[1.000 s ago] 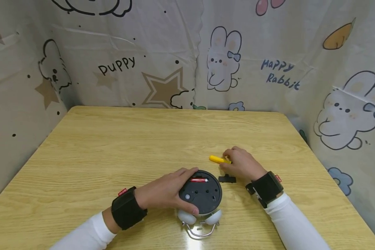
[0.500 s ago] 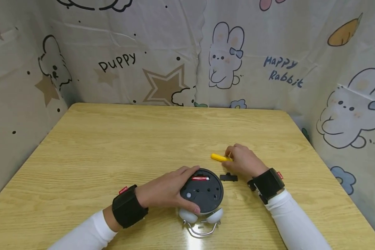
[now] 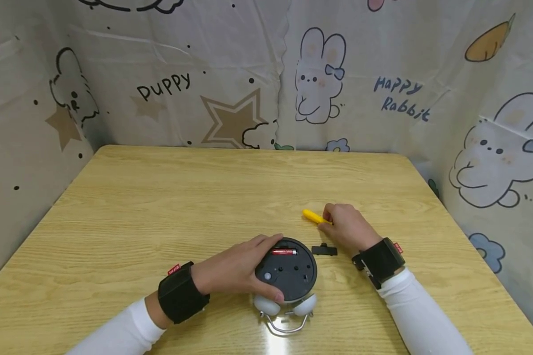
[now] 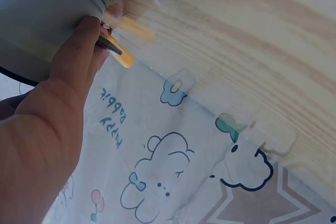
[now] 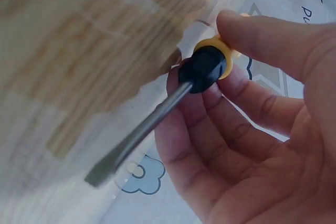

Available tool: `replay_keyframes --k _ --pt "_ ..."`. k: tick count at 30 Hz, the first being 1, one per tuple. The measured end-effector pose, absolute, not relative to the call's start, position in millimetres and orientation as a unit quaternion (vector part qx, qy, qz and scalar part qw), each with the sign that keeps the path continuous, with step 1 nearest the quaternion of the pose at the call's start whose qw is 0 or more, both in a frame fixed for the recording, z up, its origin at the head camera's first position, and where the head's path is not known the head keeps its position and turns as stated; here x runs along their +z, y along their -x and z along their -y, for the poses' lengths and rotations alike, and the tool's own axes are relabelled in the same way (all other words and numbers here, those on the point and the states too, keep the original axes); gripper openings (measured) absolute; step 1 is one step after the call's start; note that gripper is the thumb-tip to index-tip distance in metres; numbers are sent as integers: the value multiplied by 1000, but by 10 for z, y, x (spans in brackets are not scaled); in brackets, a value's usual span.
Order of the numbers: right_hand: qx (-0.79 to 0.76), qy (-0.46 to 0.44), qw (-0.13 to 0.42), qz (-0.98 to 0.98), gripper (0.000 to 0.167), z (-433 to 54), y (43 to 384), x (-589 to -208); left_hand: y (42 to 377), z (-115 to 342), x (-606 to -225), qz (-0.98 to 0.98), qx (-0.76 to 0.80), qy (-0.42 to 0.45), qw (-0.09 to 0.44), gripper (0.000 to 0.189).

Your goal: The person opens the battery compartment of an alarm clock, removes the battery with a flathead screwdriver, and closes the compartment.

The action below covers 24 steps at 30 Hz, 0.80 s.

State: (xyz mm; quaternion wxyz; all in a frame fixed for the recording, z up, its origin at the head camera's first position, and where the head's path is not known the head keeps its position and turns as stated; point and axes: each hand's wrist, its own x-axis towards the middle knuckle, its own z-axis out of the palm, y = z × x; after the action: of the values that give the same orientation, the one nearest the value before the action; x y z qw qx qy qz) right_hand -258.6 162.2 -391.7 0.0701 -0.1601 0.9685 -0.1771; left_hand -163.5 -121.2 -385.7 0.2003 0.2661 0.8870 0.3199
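Yellow plastic forms the handle of a screwdriver (image 3: 312, 216), which the right hand (image 3: 348, 228) pinches between thumb and fingertips. The handle's rounded end sticks out towards the table's left edge. In the right wrist view the black collar (image 5: 203, 69) and the metal blade (image 5: 147, 129), with its flat tip, extend from the fingers; whether the tool touches the tabletop I cannot tell. The screwdriver is right of the table's middle, nearer its far edge than the clock is.

The left hand (image 3: 237, 268) grips an alarm clock (image 3: 293, 283), thumb across the dark round back and fingers round the far rim. The clock lies back up on the wood-grain table (image 3: 182, 197), its two pale bells (image 3: 267, 305) and curved metal handle (image 3: 288, 330) turned towards the near side. A red battery (image 3: 284, 251) sits in the slot of the back. Just right of the clock, between it and the right forearm, lies a black strip (image 3: 324, 250) with a small tab.

Both wrists wear black bands (image 3: 182, 293) with red tags, above white sleeves (image 3: 120, 328). Beyond the table's far edge and both side edges hangs a pale curtain (image 3: 182, 54) printed with rabbits, stars and the words "Puppy" and "Happy Rabbit".
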Motion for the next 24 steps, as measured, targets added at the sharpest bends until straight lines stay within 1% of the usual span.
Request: replay_keyframes --k 5,11,18,24 --pt "-184 147 61 -970 24 -1630 2591 -3883 1637 1215 -3845 -887 319 -267 199 117" --pt "-177 142 36 -973 26 -1640 2605 -3853 1632 1209 -3851 -888 319 -263 200 118" --pt "-225 124 21 -966 38 -1659 2612 -3802 1629 1201 -3848 -889 320 -257 202 119" --pt "-336 107 45 -935 35 -1695 2608 -3740 1624 1207 -3853 -890 317 -264 194 118"
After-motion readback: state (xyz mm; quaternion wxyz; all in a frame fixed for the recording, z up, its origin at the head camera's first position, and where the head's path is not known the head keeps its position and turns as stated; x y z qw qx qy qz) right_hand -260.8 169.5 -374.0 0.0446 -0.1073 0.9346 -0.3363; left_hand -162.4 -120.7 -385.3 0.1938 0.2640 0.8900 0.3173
